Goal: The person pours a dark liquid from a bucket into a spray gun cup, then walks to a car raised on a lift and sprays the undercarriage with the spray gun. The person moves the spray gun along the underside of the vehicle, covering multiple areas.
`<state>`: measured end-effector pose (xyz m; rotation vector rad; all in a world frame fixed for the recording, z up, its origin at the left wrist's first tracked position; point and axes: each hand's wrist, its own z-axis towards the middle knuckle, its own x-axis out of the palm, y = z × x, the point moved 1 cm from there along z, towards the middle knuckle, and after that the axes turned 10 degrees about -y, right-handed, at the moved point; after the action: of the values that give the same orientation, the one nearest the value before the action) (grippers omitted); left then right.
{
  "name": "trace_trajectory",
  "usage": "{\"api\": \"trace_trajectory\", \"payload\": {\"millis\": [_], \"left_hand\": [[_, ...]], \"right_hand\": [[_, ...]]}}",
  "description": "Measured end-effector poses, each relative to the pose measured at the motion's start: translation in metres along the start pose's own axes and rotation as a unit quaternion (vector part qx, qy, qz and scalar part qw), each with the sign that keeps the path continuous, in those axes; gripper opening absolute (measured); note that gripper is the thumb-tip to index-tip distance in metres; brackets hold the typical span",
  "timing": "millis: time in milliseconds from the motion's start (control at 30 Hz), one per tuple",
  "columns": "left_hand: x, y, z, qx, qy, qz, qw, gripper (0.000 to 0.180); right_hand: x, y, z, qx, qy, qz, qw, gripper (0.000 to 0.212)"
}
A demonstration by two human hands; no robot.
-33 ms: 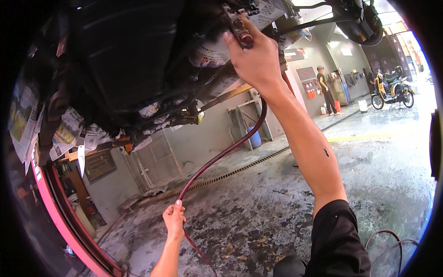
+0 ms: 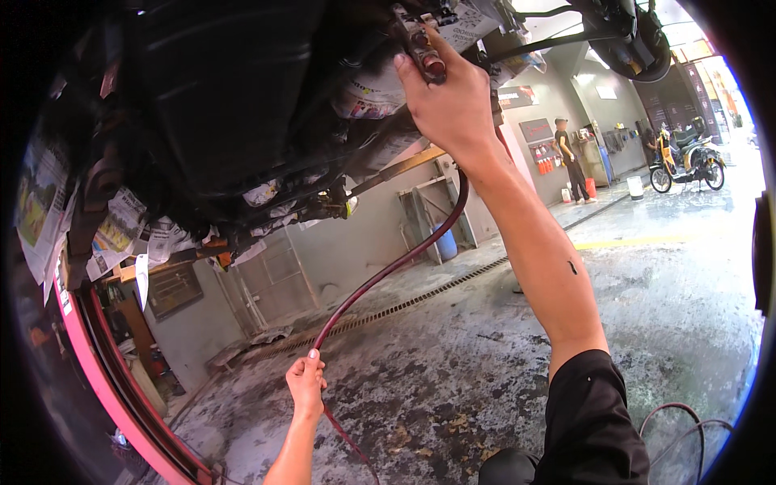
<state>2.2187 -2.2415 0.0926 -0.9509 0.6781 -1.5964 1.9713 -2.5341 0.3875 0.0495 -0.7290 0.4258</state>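
My right hand [image 2: 453, 109] is raised close beneath the dark underside of a vehicle [image 2: 218, 97]. Its fingers wrap round a grimy spray gun [image 2: 422, 50] with round reddish knobs at its back; the front of the gun is lost in shadow. A dark red hose [image 2: 392, 269] comes out from behind my right wrist and curves down to the left. Lower down, my left hand [image 2: 305, 384] is closed round this hose, which hangs on below it toward the floor. Printed paper [image 2: 368, 99] covers parts near the gun.
Newspaper sheets [image 2: 42, 206] hang at the left beside a pink lift post [image 2: 121, 404]. A wheel [image 2: 630, 44] hangs at upper right. Behind are a blue drum [image 2: 445, 241], a floor drain grate [image 2: 404, 303], a standing person [image 2: 570, 158] and a motorbike [image 2: 685, 159]. Looped hose [image 2: 699, 428] lies lower right.
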Motion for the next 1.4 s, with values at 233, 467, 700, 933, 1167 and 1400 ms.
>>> {"api": "trace_trajectory", "payload": {"millis": [233,467,700,933,1167,1400], "left_hand": [[0.009,-0.007,0.005,-0.001,0.007,-0.017,1.0,0.046],[-0.001,0.001,0.004,-0.01,-0.004,-0.019,1.0,0.045],[-0.008,0.006,0.004,-0.01,0.001,-0.036,0.999,0.045],[-0.013,0.006,0.002,-0.007,-0.007,-0.035,0.999,0.046],[-0.017,0.005,0.004,-0.009,0.001,-0.036,0.999,0.046],[-0.004,0.007,0.001,-0.004,0.007,-0.049,0.999,0.045]], "right_hand": [[0.013,0.006,0.017,-0.007,0.001,-0.033,0.999,0.051],[0.017,0.013,0.006,-0.028,0.021,-0.051,0.998,0.049],[0.019,0.023,0.0,0.016,0.071,-0.052,0.996,0.051],[0.022,0.027,-0.001,0.022,0.093,-0.08,0.992,0.052],[0.017,0.027,-0.004,0.019,0.095,-0.088,0.991,0.05],[0.011,0.029,-0.002,-0.006,0.082,-0.108,0.991,0.05]]}}
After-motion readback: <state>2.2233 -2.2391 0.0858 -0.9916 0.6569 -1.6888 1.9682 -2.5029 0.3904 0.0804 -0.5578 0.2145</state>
